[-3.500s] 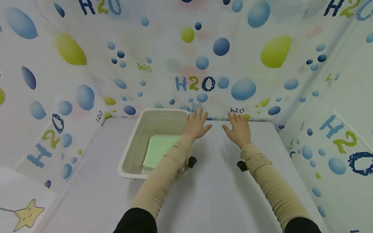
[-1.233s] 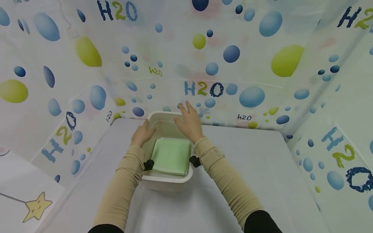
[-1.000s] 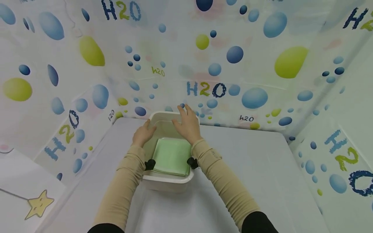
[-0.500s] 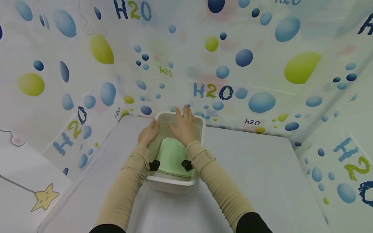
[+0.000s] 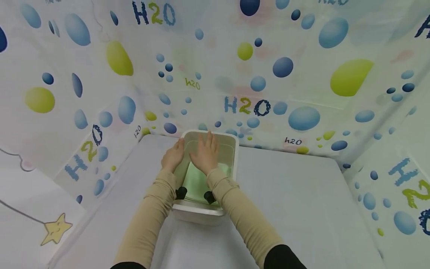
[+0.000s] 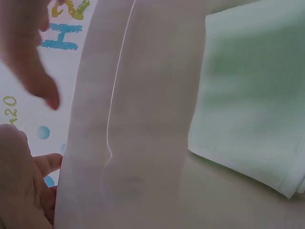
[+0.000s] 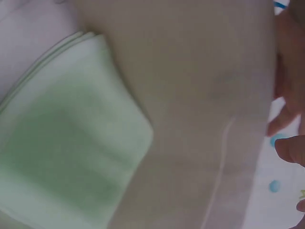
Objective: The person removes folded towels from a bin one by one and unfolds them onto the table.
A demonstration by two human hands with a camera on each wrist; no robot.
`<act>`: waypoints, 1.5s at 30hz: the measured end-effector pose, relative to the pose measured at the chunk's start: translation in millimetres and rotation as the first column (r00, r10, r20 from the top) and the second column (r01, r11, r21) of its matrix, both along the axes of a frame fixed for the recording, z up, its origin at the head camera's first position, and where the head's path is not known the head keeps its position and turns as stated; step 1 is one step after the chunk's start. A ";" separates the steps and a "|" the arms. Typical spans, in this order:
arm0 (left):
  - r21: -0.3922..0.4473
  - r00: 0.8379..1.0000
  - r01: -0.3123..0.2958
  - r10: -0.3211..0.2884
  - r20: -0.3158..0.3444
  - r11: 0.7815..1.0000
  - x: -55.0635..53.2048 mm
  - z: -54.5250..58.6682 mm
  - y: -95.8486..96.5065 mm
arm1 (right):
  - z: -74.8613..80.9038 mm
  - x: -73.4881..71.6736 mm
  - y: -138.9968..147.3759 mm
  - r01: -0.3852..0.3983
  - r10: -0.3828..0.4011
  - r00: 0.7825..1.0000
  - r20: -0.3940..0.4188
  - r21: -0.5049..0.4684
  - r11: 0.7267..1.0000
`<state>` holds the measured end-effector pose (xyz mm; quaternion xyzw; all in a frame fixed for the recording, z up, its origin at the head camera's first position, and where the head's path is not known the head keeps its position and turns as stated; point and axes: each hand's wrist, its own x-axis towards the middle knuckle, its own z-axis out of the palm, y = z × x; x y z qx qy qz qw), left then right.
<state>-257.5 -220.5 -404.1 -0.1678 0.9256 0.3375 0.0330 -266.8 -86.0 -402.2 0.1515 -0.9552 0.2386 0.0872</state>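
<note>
Below the frame's centre, a folded green cloth [image 5: 195, 180] is held in a cream basin [image 5: 198, 216], partly blocked by the beige right sleeve [image 5: 224, 188] and black wrist pieces [image 5: 181, 193]. The left hand [image 5: 173, 157] and right hand [image 5: 205, 155] are held with fingers extended. A bubble-printed wall [image 5: 215, 89] is seen behind.

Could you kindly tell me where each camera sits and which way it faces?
Head: on the head, facing forward and down at the tub; left hand, right hand and sleeves show.
Left wrist: on that wrist, facing into the tub at the green cloth; parts of hands at the left edge.
Right wrist: on that wrist, also facing into the tub; parts of hands at the right edge.
Both wrist views share the green cloth.
</note>
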 end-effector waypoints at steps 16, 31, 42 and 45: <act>-0.033 0.999 0.010 -0.012 -0.052 0.999 3.4 3.0 -8.5 | -28.1 -4.3 0.0 -0.010 0.006 1.000 0.022 0.150 0.989; -0.100 0.995 0.020 -0.030 -0.096 0.995 4.5 6.4 -9.3 | -39.4 -7.9 -8.0 -0.028 -0.014 0.990 0.143 0.287 0.957; -0.149 0.988 -0.022 -0.002 -0.152 0.989 13.1 0.2 -0.4 | -51.7 -4.0 -5.9 -0.055 -0.014 0.981 0.193 0.348 0.936; -0.148 0.990 -0.011 -0.010 -0.144 0.989 15.6 -7.1 2.3 | -61.0 0.9 -4.0 -0.062 -0.025 0.970 0.241 0.347 0.936</act>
